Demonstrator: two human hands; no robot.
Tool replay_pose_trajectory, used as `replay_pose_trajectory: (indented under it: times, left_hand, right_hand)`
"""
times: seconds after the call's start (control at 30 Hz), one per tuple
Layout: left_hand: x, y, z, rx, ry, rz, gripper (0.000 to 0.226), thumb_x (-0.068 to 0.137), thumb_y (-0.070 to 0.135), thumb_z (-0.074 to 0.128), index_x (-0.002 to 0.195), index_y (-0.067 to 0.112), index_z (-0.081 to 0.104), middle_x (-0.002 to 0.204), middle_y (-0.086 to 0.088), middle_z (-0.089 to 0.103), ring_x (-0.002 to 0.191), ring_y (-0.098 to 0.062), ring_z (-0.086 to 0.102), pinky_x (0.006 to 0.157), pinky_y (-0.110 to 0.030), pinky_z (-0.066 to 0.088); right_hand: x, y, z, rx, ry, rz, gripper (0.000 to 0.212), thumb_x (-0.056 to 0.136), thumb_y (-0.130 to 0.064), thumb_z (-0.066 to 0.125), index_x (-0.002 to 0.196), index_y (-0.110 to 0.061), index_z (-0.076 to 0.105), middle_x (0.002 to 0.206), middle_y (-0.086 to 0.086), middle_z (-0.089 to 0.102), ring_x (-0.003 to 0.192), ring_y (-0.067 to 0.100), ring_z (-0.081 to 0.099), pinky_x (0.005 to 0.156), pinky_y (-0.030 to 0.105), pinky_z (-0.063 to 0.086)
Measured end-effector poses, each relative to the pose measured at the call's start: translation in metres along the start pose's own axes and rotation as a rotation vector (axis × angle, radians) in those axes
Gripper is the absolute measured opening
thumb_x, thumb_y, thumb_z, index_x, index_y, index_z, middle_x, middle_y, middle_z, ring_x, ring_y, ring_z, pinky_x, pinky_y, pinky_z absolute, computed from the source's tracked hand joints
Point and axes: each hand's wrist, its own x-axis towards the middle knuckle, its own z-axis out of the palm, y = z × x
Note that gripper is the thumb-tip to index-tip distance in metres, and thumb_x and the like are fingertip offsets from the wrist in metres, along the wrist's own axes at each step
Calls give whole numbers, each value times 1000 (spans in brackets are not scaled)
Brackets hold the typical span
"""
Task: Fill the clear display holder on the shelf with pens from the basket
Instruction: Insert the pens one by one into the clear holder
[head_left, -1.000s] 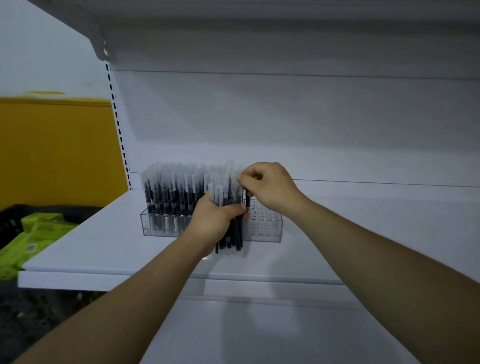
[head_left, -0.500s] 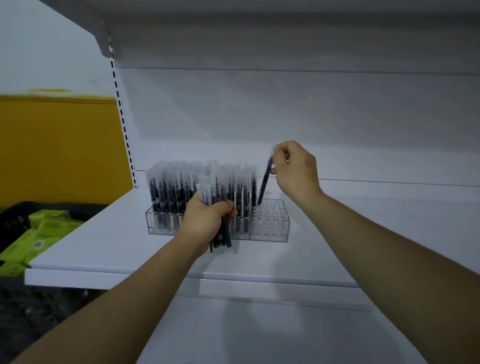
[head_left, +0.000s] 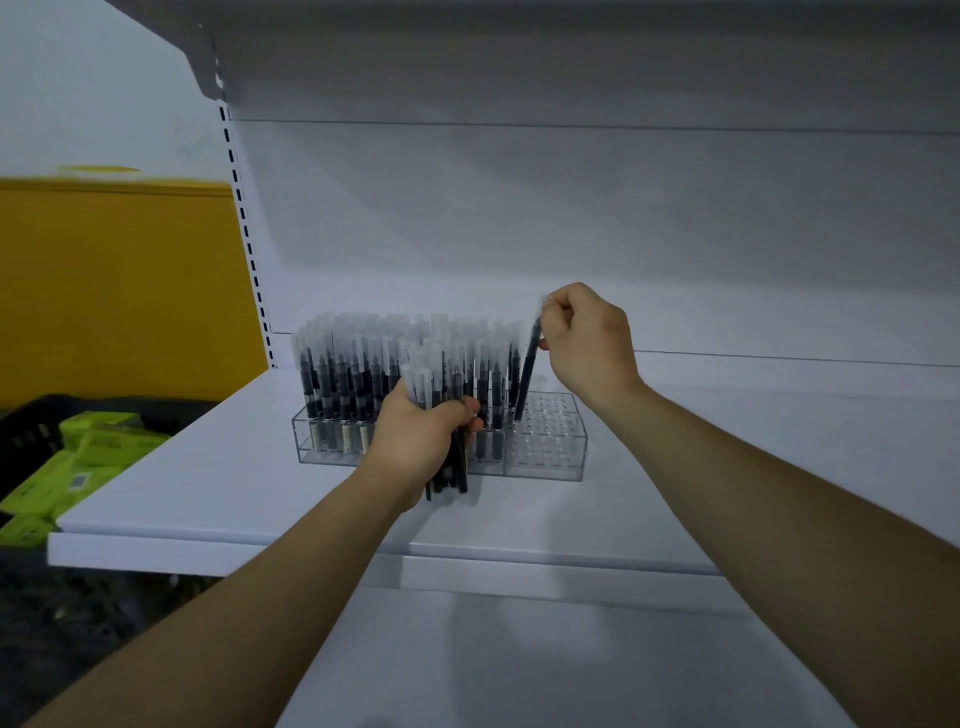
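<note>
A clear display holder (head_left: 545, 457) stands on the white shelf (head_left: 218, 478). Its left and middle rows are packed with upright black pens (head_left: 343, 374) with frosted caps; the right end shows bare holes. My left hand (head_left: 415, 441) grips a bundle of pens (head_left: 441, 415) upright in front of the holder. My right hand (head_left: 587, 343) pinches a single pen (head_left: 525, 379) by its cap, tilted, with its lower tip at the holes beside the filled rows.
A dark basket (head_left: 31, 426) with bright green boxes (head_left: 78, 467) sits low at the left, beyond the shelf edge. A yellow panel (head_left: 119, 286) rises behind it. Another white shelf (head_left: 519, 665) lies below, and an upper shelf overhangs.
My right hand drew one pen out of the left hand's bundle, raised it to the right, and has now lowered its tip to the holder's open holes. The left hand stayed put.
</note>
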Motion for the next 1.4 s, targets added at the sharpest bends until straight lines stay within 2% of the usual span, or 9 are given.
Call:
replay_pose_trajectory:
  times: [0.17, 0.3, 0.47, 0.77, 0.9, 1.13, 1.23, 1.33, 1.4]
  left_hand:
    - [-1, 0, 2, 13, -13, 18, 19, 88, -7, 58, 108, -6, 58, 82, -10, 67, 64, -16, 67, 59, -27, 54]
    - [1, 0, 1, 18, -8, 15, 23, 88, -7, 58, 111, -9, 57, 80, -9, 69, 63, -15, 67, 58, -26, 54]
    - [2, -2, 2, 0, 1, -5, 23, 88, -7, 57, 110, -6, 59, 78, -5, 72, 64, -15, 68, 59, -27, 56]
    - [0, -1, 3, -7, 3, -2, 21, 88, -7, 58, 109, -3, 60, 84, -9, 71, 67, -16, 69, 61, -28, 55]
    - [0, -1, 1, -21, -1, 1, 22, 88, -8, 57, 110, -4, 59, 83, -10, 70, 66, -17, 67, 60, -28, 55]
    - [1, -2, -1, 7, 5, 20, 22, 88, -8, 56, 109, -7, 59, 78, -5, 70, 65, -16, 67, 65, -31, 58]
    - [1, -2, -1, 6, 1, 20, 20, 88, -8, 56, 108, -6, 59, 76, -5, 70, 65, -17, 66, 67, -33, 58]
    - [0, -2, -2, 1, 1, 21, 20, 88, -8, 57, 108, -5, 59, 77, -6, 70, 65, -17, 66, 67, -34, 58]
    - [1, -2, -3, 7, -2, 22, 20, 88, -7, 57, 108, -5, 58, 79, -7, 70, 66, -17, 66, 65, -31, 57]
  right_hand:
    - [-12, 8, 12, 9, -90, 52, 20, 98, -14, 43, 95, -7, 61, 77, 2, 61, 81, 30, 65, 75, 45, 55]
    - [-14, 5, 18, 1, -119, 63, 20, 100, -22, 46, 105, -9, 60, 76, -5, 57, 74, 25, 62, 72, 36, 51]
    - [-14, 6, 18, -78, -166, -5, 17, 99, -19, 45, 101, -6, 55, 76, 9, 62, 61, 23, 53, 62, 40, 49]
    - [-16, 0, 12, -125, -200, -50, 15, 96, -16, 45, 103, -6, 55, 83, 11, 65, 74, 28, 60, 70, 39, 50]
    - [-14, 3, 11, -110, -179, -26, 13, 96, -15, 44, 98, -6, 54, 78, 10, 61, 65, 22, 52, 66, 40, 49]
    - [-13, 2, 14, -80, -215, 4, 6, 96, -18, 46, 94, -15, 51, 82, 9, 66, 78, 30, 65, 70, 39, 52]
    - [-11, 2, 12, -44, -193, 32, 6, 95, -17, 48, 93, -14, 53, 81, 9, 65, 80, 32, 66, 73, 42, 54]
    - [-6, 5, 7, 31, -107, 61, 10, 96, -19, 50, 92, -11, 54, 80, 9, 64, 79, 33, 67, 74, 49, 56]
    - [-2, 3, 4, 69, -34, 54, 11, 97, -22, 51, 90, -13, 54, 79, 7, 64, 78, 32, 67, 74, 48, 56]
